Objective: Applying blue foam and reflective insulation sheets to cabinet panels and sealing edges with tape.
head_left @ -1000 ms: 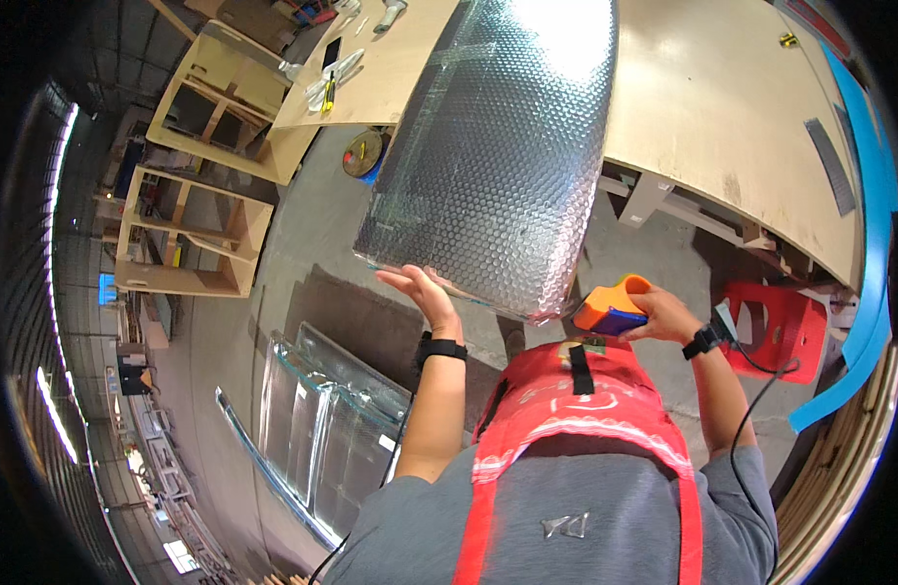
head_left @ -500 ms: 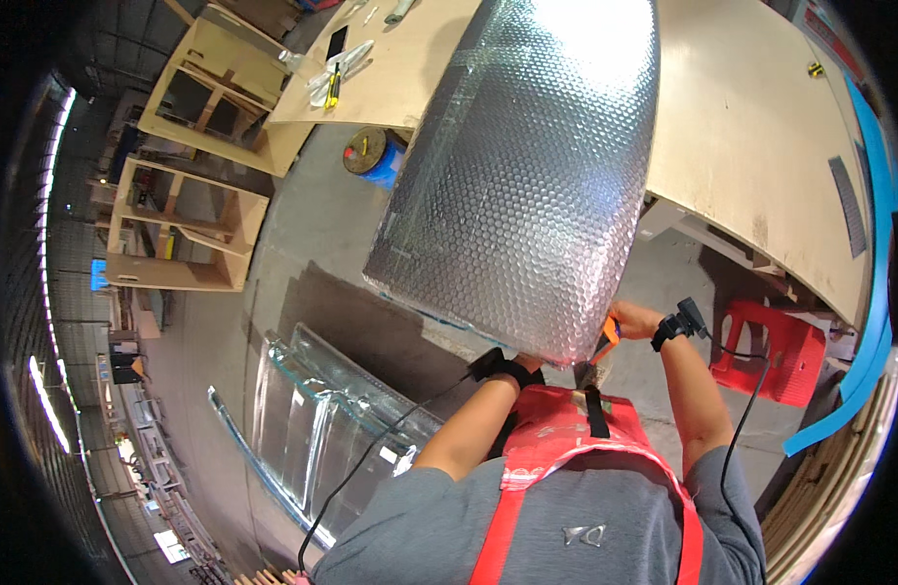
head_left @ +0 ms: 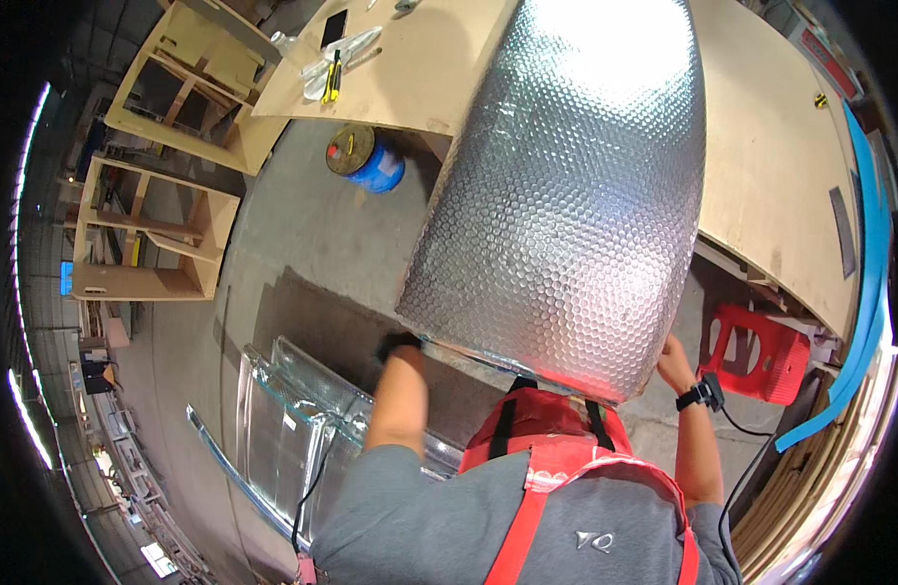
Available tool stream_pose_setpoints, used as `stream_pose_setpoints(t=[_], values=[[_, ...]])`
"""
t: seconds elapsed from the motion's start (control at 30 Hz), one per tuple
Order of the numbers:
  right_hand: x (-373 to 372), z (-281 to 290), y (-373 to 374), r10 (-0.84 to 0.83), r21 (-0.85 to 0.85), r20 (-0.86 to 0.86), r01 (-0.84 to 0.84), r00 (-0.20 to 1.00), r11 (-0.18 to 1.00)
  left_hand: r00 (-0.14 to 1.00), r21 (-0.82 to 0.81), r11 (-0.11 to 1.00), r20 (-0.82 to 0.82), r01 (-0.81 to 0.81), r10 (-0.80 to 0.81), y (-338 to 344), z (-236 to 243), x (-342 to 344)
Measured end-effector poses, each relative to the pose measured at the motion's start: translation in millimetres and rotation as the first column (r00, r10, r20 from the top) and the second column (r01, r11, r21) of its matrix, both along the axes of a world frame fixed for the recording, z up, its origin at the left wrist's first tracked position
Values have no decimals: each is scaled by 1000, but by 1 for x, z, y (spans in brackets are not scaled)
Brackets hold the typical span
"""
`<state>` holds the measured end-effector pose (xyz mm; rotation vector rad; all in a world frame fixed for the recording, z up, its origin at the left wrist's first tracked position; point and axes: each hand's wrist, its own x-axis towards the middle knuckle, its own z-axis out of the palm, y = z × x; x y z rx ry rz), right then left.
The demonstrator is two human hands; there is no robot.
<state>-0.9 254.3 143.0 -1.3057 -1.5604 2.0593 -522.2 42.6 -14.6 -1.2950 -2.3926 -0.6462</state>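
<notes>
A large silver bubble-foil sheet (head_left: 556, 224) stretches from the plywood tabletop over its near edge toward my body. Its near end meets my red apron (head_left: 556, 419). At the sheet's near left corner is my left hand (head_left: 402, 343), a dark band showing at the wrist; the fingers are hidden at or under the edge. My right hand (head_left: 675, 365), with a black strap and small device on its wrist, closes on the sheet's right edge near its front corner. Its fingertips are partly hidden behind the foil.
Wrapped foil panels (head_left: 293, 419) lie on the floor at left. A blue drum (head_left: 376, 171) stands beyond. On the plywood table (head_left: 410, 83) are a yellow cutter (head_left: 332, 78) and a phone (head_left: 335, 29). A red stool (head_left: 761, 356) stands at right, near blue strips (head_left: 863, 292).
The sheet sits further right and lower in view. My left hand has moved left to its near left corner. The orange tool at my right hand no longer shows; that hand is lower.
</notes>
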Motion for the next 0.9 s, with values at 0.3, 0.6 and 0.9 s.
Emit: stream_pose_setpoints(t=[0.3,0.6,0.9], values=[[57,83,32,-446,560,-33,386,894,733,999,461,887,-38,39,-24,36,377,-3],[-152,209,23,462,518,-110,-346,880,782,820,-196,912,-399,361,-410,58,337,224],[-249,179,-5,706,17,-391,-763,590,646,900,-275,947,-349,168,-261,33,358,291]])
